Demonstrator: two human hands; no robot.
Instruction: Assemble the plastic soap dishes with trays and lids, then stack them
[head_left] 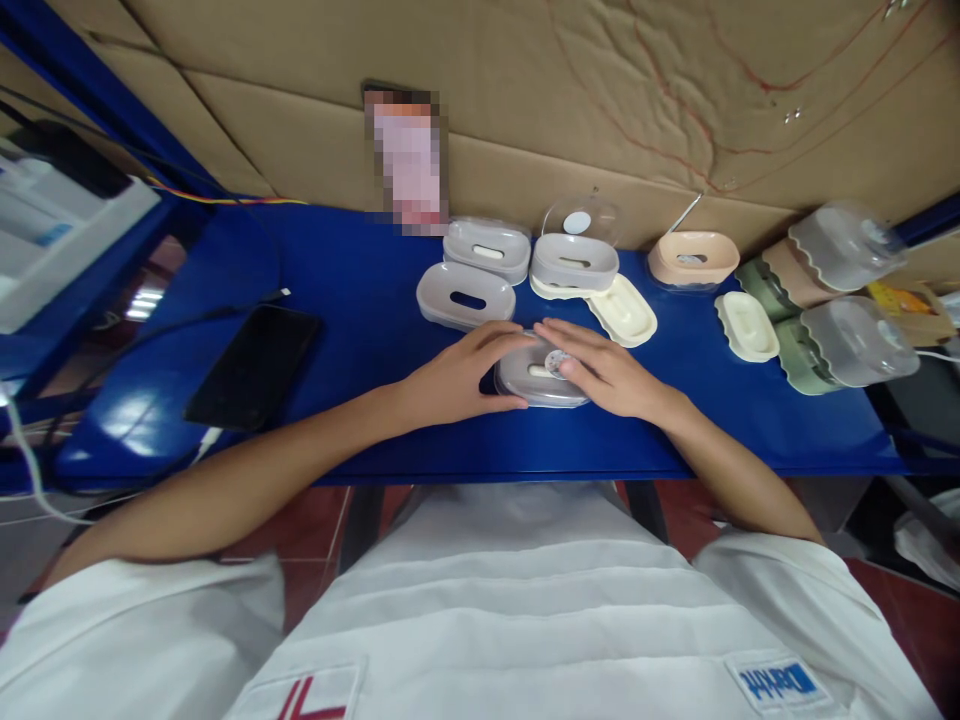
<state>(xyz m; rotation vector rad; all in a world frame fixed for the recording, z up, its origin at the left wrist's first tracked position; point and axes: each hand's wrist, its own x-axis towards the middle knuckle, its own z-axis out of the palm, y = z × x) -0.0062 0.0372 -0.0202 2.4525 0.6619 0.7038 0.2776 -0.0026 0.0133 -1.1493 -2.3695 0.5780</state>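
Note:
A grey oval soap box with a clear lid and a round sticker sits near the table's front edge. My left hand grips its left end, with the thumb at the near side and the fingers over the far rim. Across the lid's right part lies my right hand, its thumb by the sticker and its fingers at the far edge. Just beyond are a grey soap box shell with a slot, two more grey soap boxes and a cream soap tray.
A peach soap box stands at the back. To the right are a cream tray and stacked wavy-edged green pieces with clear lids. A black phone and cables lie left on the blue table.

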